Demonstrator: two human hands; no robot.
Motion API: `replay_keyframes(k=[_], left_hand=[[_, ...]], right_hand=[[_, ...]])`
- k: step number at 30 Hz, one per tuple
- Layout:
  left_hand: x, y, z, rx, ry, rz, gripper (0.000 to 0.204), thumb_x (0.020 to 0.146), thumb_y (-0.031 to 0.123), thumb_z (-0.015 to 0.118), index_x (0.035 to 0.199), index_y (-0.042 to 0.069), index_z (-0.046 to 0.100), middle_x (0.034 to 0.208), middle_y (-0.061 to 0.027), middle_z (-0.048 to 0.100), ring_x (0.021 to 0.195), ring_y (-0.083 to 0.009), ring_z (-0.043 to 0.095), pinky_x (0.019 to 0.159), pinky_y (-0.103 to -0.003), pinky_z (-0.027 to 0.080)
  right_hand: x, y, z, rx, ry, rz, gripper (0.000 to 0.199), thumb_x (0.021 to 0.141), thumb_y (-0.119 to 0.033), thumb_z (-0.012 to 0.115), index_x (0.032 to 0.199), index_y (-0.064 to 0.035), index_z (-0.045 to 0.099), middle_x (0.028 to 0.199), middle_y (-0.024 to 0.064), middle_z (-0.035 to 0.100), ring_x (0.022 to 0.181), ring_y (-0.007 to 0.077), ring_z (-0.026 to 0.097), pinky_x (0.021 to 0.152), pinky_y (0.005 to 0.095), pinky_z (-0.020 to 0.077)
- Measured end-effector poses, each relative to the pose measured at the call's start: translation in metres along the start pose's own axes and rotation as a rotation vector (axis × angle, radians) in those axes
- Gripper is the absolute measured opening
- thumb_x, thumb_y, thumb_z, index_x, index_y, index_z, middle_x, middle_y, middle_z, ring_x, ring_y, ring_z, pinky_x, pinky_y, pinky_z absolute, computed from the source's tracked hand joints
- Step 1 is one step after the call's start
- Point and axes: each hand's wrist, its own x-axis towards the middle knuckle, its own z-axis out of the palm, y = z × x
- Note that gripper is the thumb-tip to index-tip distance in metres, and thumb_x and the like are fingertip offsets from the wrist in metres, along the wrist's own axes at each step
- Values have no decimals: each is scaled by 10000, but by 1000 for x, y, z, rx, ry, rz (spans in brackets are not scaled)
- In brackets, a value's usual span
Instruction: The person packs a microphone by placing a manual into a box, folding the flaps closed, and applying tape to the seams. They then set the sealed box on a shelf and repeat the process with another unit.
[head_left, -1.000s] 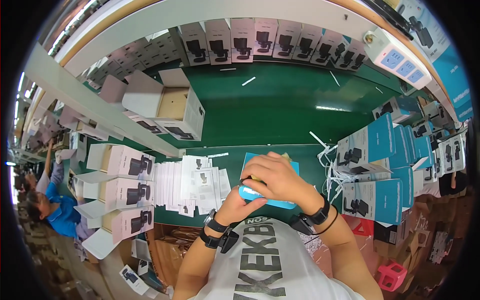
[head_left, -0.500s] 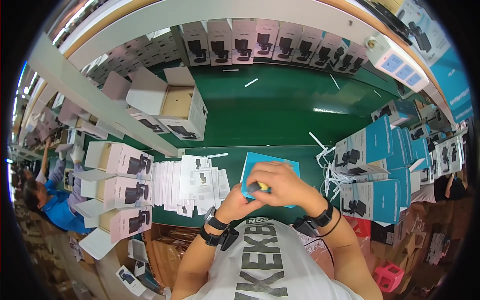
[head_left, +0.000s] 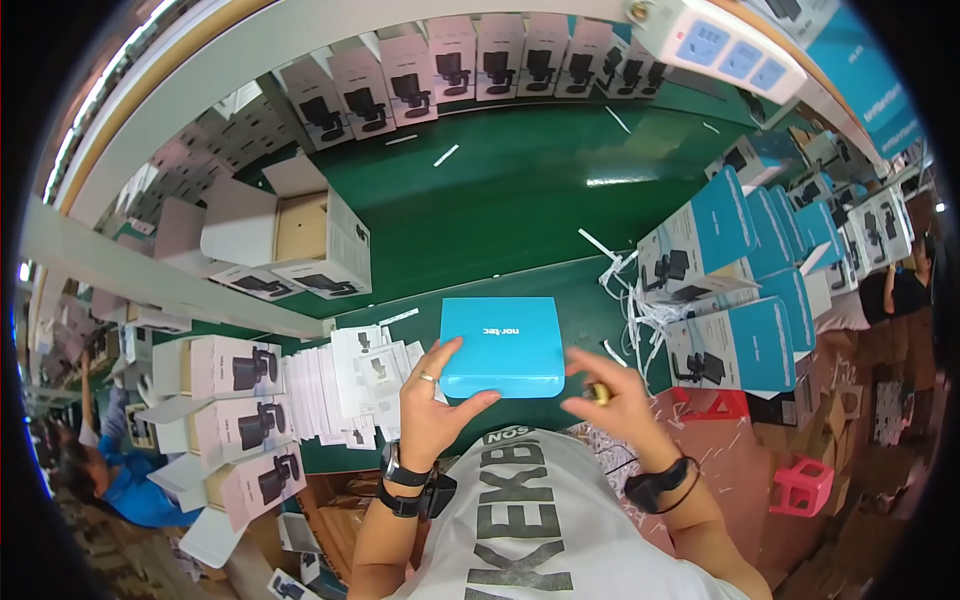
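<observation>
A closed blue box [head_left: 503, 345] lies flat at the near edge of the green table [head_left: 520, 190], right in front of the person. The left hand [head_left: 432, 405] grips its near left corner, thumb along the front edge and fingers spread up the left side. The right hand [head_left: 608, 395] hovers just off the box's near right corner, apart from it, fingers loosely curled around a small yellowish object [head_left: 600, 393]; what that object is cannot be told.

One open white carton [head_left: 300, 232] stands toward the table's left edge, flaps up, showing a brown cardboard insert inside. Beside the blue box on the left, a fanned stack of white leaflets [head_left: 345, 385] runs along the near edge. Three white product boxes [head_left: 240, 425] are stacked at the near left corner. Along the far edge stands a row of white boxes [head_left: 470, 60], about seven visible. On the right edge, upright blue-and-white boxes [head_left: 740, 270] crowd together, with loose white strips [head_left: 625, 290] lying before them.

The table's middle, beyond the blue box, is open green surface with only a few scattered white strips.
</observation>
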Motion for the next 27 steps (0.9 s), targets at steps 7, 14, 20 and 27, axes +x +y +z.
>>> replay_keyframes(k=[7, 14, 20, 27], left_hand=[[0, -8, 15, 179, 35, 220, 588, 783, 92, 902, 1334, 57, 701, 1069, -142, 680, 1109, -369, 698, 1009, -438, 563], [5, -37, 27, 187, 138, 291, 504, 768, 68, 904, 1251, 74, 760, 943, -98, 634, 1025, -343, 723, 969, -444, 599], [6, -46, 21, 253, 88, 325, 570, 757, 92, 905, 1301, 87, 733, 1015, -99, 619, 1081, -374, 695, 970, -460, 595], [26, -2, 8, 651, -132, 399, 690, 827, 285, 848, 1449, 115, 602, 1396, -215, 512, 1381, -473, 455, 1115, -602, 424]], right_hand=[[16, 38, 22, -339, 341, -331, 447, 749, -56, 915, 1175, -69, 780, 971, 72, 724, 740, 139, 621, 649, 274, 509], [22, 48, 35, -317, 434, -273, 387, 712, -45, 932, 1076, -70, 803, 933, 67, 709, 730, 150, 639, 613, 271, 496], [26, 55, 31, -343, 416, -300, 413, 714, -19, 909, 1102, -111, 803, 1098, 88, 693, 648, 137, 557, 572, 274, 473], [27, 66, 11, -486, 266, -380, 437, 738, -1, 844, 1153, -127, 787, 1268, 105, 692, 643, 155, 571, 557, 281, 483]])
